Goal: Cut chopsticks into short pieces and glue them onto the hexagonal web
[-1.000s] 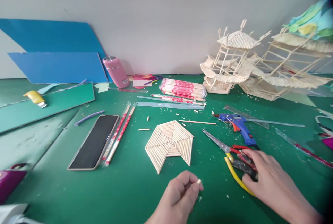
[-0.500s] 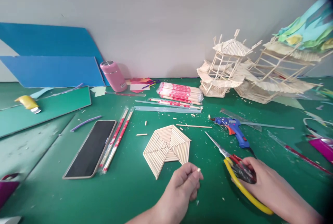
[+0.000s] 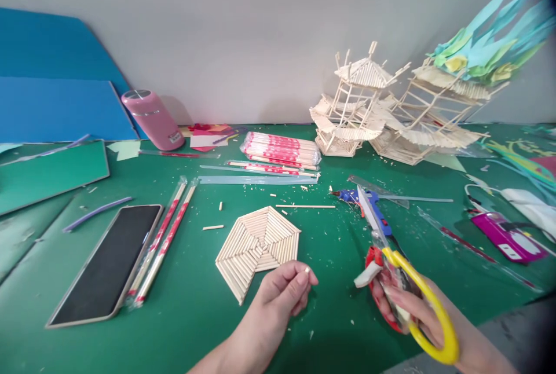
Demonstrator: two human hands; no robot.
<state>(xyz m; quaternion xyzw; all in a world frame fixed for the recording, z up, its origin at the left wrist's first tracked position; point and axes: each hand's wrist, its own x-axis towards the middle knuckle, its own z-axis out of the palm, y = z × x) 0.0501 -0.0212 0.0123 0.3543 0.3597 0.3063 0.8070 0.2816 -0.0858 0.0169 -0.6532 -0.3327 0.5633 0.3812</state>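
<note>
My left hand (image 3: 278, 299) pinches a tiny wooden stick piece (image 3: 307, 270) between thumb and fingers, just in front of a flat hexagonal panel of glued sticks (image 3: 257, 244) lying on the green mat. My right hand (image 3: 417, 316) grips red and yellow handled scissors (image 3: 391, 258), lifted off the mat with the blades pointing away over the blue glue gun (image 3: 369, 206). A long loose stick (image 3: 304, 206) lies behind the panel.
A phone (image 3: 106, 264) and wrapped chopsticks (image 3: 163, 241) lie at left, a pink bottle (image 3: 152, 119) and a chopstick pack (image 3: 280, 150) at the back. Stick-built model pavilions (image 3: 382, 113) stand back right. A magenta tool (image 3: 508, 238) lies at right. Blue boards (image 3: 52, 102) lean on the wall.
My right hand has picked the scissors up off the mat and raised them. The view shifted right. My left hand still holds the stick piece near the panel.
</note>
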